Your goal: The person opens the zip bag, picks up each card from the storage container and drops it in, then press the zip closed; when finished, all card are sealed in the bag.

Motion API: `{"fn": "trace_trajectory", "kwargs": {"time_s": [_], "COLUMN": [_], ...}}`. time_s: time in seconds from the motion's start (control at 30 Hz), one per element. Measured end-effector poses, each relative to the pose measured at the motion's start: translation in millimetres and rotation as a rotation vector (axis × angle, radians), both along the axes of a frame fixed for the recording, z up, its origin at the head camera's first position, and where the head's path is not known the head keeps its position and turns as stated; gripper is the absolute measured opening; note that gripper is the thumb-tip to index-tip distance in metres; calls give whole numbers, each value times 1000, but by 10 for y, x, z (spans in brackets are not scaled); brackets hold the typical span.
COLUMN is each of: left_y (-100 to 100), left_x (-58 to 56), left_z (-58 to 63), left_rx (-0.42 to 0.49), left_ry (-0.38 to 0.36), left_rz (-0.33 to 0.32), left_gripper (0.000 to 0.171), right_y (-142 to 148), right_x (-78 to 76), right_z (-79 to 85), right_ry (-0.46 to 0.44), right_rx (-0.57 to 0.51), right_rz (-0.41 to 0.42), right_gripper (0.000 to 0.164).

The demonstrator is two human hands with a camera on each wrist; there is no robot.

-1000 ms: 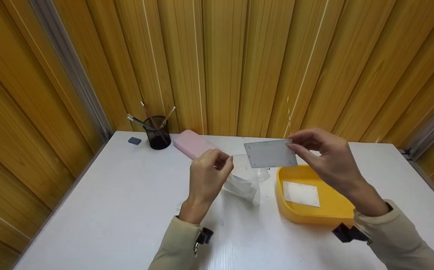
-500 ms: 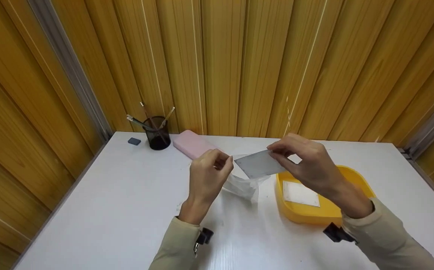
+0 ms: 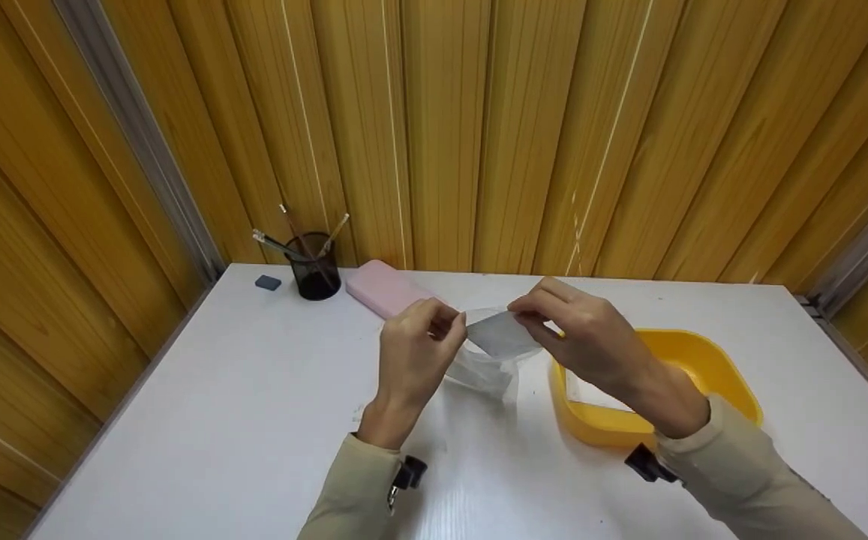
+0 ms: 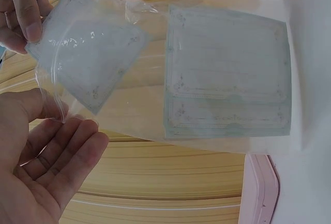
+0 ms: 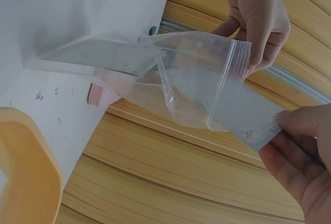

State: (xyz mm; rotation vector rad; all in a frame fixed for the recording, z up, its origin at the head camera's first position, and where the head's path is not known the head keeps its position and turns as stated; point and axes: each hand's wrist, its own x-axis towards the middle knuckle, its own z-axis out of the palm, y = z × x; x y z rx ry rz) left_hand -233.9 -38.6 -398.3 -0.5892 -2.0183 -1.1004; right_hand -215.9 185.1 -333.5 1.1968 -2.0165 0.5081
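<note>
With thumb and fingertips, my left hand (image 3: 415, 356) pinches the mouth of a clear zip bag (image 5: 191, 53). My right hand (image 3: 591, 337) pinches one corner of a pale card with a decorated border (image 5: 248, 118). Most of that card is inside the bag mouth, tilted, as the left wrist view shows. Deeper in the bag lie other bordered cards (image 4: 227, 74), overlapping one another. Another white card (image 3: 587, 391) lies in the yellow tray (image 3: 606, 435), partly hidden behind my right forearm.
A pink box-shaped item (image 3: 385, 289) lies behind my left hand. Farther left stand a black mesh cup (image 3: 316, 277) with several pencils and a small dark blue block (image 3: 268, 283). Ribbed wooden-looking panels (image 3: 441, 135) rise behind the white table (image 3: 253, 435).
My right hand has moved left and slightly down from above the tray, bringing the card into the bag mouth. My left hand has stayed in place.
</note>
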Motion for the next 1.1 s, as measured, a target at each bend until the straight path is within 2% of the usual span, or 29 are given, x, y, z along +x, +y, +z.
{"fn": "trace_trajectory", "kwargs": {"time_s": [0.17,0.3,0.6,0.73,0.93,0.97,1.1], "left_y": [2,3,0,3,6,6,10], "left_x": [-7,-11,-13,-4,-5,-7,-6], "left_z": [-5,-5,-9,-6,-3,-3,-1], "left_rx": [0,3,3,-1,-1,0,0], "left_ry": [12,9,10,6,16,21,29], "left_rz": [-4,-3,2,2,4,3,-1], "left_gripper": [11,11,11,11,11,11,13], "right_y": [-54,-88,-160,-166,-143,-143,-150], "right_x": [-10,-6,-42,-71,-94,-92,-92], "right_z": [-39,-72,-166,-199,-210,-212,-226], "right_ry": [73,91,6,-40,-145,-157,-176], "right_rx": [30,58,68,50,17,9,9], "right_rz": [-17,-29,-24,4,44,42,23], "right_gripper": [29,25,23,20,25,30,29]}}
